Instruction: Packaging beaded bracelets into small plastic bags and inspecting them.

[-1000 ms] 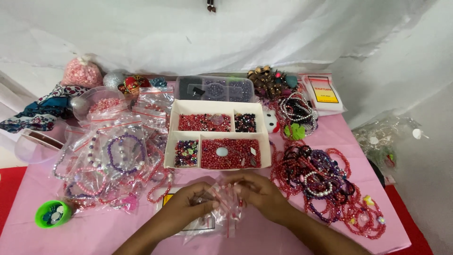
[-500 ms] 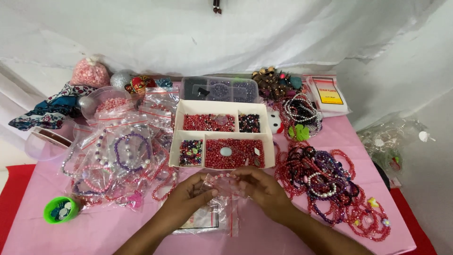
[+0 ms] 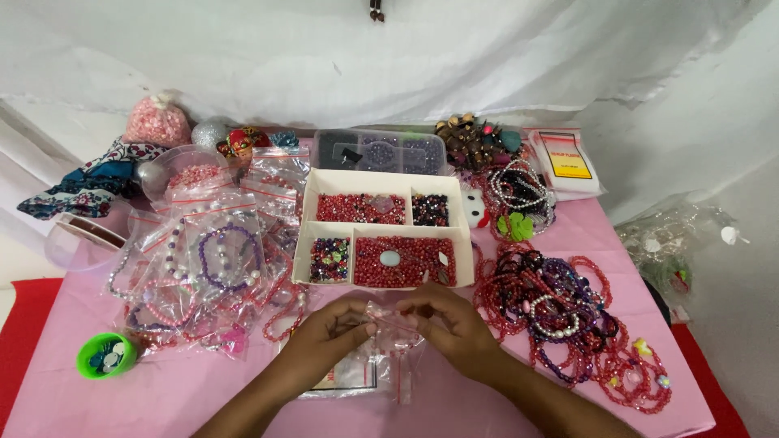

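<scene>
Head view, left hand (image 3: 329, 331) and right hand (image 3: 450, 324) pinching small clear bag (image 3: 391, 324), near bead tray (image 3: 385, 229)

Tabletop (image 3: 203, 389): covered in pink cloth. Divided bead box (image 3: 385, 180): white, filled with red, dark and mixed-colour beads. Small bowl (image 3: 104, 355): bright green. Folded fabric (image 3: 89, 182): patterned in blue, black and white. Bracelet heap (image 3: 560, 312): red, purple and pearl-white. Backdrop sheet (image 3: 406, 57): white.

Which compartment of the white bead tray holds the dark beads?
The small upper-right compartment of the white tray: its beads are dark purple-black. The upper-left and lower-right hold red beads; the lower-left holds mixed colours.
</scene>
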